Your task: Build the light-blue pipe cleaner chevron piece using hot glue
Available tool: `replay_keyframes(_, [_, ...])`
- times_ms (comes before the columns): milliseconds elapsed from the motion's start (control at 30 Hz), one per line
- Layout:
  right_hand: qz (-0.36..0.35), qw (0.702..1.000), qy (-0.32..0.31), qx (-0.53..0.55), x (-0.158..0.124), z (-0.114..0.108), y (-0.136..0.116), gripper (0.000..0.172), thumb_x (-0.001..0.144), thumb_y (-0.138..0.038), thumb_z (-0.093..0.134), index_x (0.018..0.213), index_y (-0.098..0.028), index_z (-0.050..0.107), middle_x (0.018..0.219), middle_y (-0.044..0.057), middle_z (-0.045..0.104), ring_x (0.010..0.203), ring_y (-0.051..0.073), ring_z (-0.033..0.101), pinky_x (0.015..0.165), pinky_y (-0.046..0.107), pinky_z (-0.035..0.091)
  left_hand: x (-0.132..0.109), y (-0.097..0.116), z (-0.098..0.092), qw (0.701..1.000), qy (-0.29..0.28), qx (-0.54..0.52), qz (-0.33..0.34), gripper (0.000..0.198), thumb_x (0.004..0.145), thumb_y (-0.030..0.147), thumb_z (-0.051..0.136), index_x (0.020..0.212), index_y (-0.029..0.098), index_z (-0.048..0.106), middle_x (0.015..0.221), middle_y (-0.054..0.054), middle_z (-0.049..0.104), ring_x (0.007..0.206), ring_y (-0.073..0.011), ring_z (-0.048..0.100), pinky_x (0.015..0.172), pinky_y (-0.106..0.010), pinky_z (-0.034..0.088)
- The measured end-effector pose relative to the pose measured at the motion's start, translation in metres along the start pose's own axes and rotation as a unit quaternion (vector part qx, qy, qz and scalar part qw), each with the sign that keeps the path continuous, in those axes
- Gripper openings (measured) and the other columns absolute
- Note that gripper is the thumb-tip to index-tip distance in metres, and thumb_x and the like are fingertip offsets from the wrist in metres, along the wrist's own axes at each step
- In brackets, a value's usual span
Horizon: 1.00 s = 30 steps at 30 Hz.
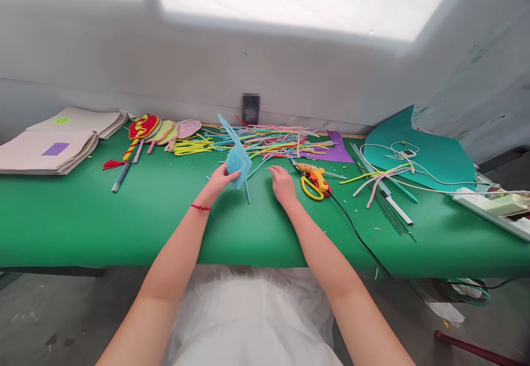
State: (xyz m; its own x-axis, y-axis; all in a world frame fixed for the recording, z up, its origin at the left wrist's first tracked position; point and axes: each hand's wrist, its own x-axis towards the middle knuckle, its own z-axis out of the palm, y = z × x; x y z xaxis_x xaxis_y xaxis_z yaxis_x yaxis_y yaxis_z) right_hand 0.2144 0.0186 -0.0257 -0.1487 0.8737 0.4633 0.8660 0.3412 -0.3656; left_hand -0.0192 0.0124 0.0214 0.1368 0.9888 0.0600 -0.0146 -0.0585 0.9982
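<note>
My left hand [221,181] grips a light blue piece [239,160] built of bent pipe cleaners in a nested V shape, with one long stem sticking up toward the wall. A red string bracelet circles that wrist. My right hand [282,183] rests palm down on the green table cover [124,217], fingers curled and loose, holding nothing; it lies just right of the blue piece and left of a yellow and orange glue gun [313,174]. Yellow-handled scissors [311,189] lie under the glue gun.
A heap of coloured pipe cleaners [273,139] lies behind my hands. Finished pipe-cleaner fans [159,131] and open books [53,139] sit at the left. Purple felt [337,150], teal foam sheet [430,156], thin sticks [385,195], cables and a power strip [492,211] fill the right.
</note>
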Motion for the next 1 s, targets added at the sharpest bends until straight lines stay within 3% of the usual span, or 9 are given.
replay_keyframes(133, [-0.116, 0.984, -0.119, -0.058, 0.018, 0.02, -0.023, 0.056, 0.083, 0.004, 0.031, 0.132, -0.017, 0.05, 0.144, 0.012, 0.044, 0.136, 0.023, 0.035, 0.104, 0.041, 0.033, 0.002, -0.003, -0.003, 1.0, 0.02, -0.002, -0.006, 0.048, 0.065, 0.044, 0.075, 0.1, 0.014, 0.064, 0.106, -0.011, 0.068, 0.095, -0.0241, 0.06, 0.082, -0.032, 0.045])
replay_keyframes(267, [-0.108, 0.977, -0.155, -0.095, 0.03, 0.023, -0.03, 0.047, 0.085, 0.003, 0.032, 0.122, -0.014, 0.056, 0.129, 0.015, 0.056, 0.122, 0.022, 0.048, 0.107, 0.041, 0.028, 0.003, -0.005, -0.003, 0.999, 0.034, 0.008, -0.017, 0.044, 0.064, 0.047, 0.075, 0.091, 0.014, 0.067, 0.097, -0.009, 0.07, 0.091, -0.0242, 0.06, 0.079, -0.032, 0.044])
replay_keyframes(367, [-0.13, 0.972, -0.168, -0.102, 0.027, 0.012, -0.03, 0.037, 0.088, -0.001, 0.036, 0.11, -0.017, 0.06, 0.112, 0.012, 0.061, 0.107, 0.02, 0.055, 0.105, 0.038, 0.029, 0.005, -0.007, -0.006, 0.999, 0.04, 0.009, -0.011, 0.046, 0.065, 0.05, 0.074, 0.093, 0.014, 0.067, 0.097, -0.009, 0.069, 0.09, -0.0236, 0.06, 0.079, -0.031, 0.043])
replay_keyframes(500, [-0.138, 0.962, -0.219, -0.088, 0.011, -0.015, -0.03, 0.024, 0.088, -0.009, 0.045, 0.102, -0.017, 0.062, 0.102, 0.01, 0.063, 0.097, 0.021, 0.056, 0.086, 0.031, 0.041, 0.009, -0.012, -0.014, 0.998, 0.058, -0.005, -0.008, 0.052, 0.063, 0.05, 0.075, 0.098, 0.013, 0.067, 0.098, -0.009, 0.069, 0.09, -0.0231, 0.06, 0.08, -0.032, 0.043])
replay_keyframes(600, [-0.114, 0.958, -0.25, -0.079, -0.003, -0.035, -0.029, 0.023, 0.082, -0.007, 0.051, 0.098, -0.018, 0.063, 0.093, 0.008, 0.063, 0.092, 0.021, 0.056, 0.075, 0.028, 0.042, 0.012, -0.015, -0.018, 0.998, 0.063, -0.016, -0.012, 0.056, 0.061, 0.052, 0.076, 0.099, 0.012, 0.066, 0.102, -0.011, 0.068, 0.089, -0.0225, 0.06, 0.079, -0.032, 0.043])
replay_keyframes(767, [-0.059, 0.964, -0.251, -0.069, -0.012, -0.049, -0.024, 0.011, 0.08, -0.015, 0.056, 0.088, -0.019, 0.062, 0.102, 0.009, 0.06, 0.087, 0.019, 0.057, 0.067, 0.027, 0.042, 0.012, -0.019, -0.017, 0.999, 0.048, 0.005, -0.02, 0.054, 0.064, 0.053, 0.074, 0.098, 0.012, 0.066, 0.1, -0.01, 0.068, 0.086, -0.0213, 0.06, 0.077, -0.031, 0.043])
replay_keyframes(900, [-0.016, 0.941, -0.329, 0.073, -0.008, -0.053, -0.014, 0.005, 0.08, -0.017, 0.056, 0.083, -0.019, 0.06, 0.091, 0.005, 0.064, 0.079, 0.015, 0.059, 0.069, 0.026, 0.045, 0.011, -0.02, -0.014, 0.998, 0.054, 0.021, -0.031, 0.05, 0.062, 0.051, 0.075, 0.092, 0.012, 0.066, 0.095, -0.01, 0.069, 0.084, -0.0215, 0.06, 0.075, -0.031, 0.042])
replay_keyframes(1000, [0.014, 0.875, -0.401, 0.271, -0.006, -0.067, -0.007, 0.009, 0.082, -0.024, 0.057, 0.089, -0.018, 0.056, 0.079, 0.001, 0.068, 0.07, 0.013, 0.06, 0.065, 0.025, 0.046, 0.012, -0.021, -0.013, 0.997, 0.062, 0.024, -0.036, 0.049, 0.062, 0.05, 0.076, 0.092, 0.012, 0.067, 0.095, -0.01, 0.069, 0.084, -0.0217, 0.06, 0.075, -0.031, 0.043])
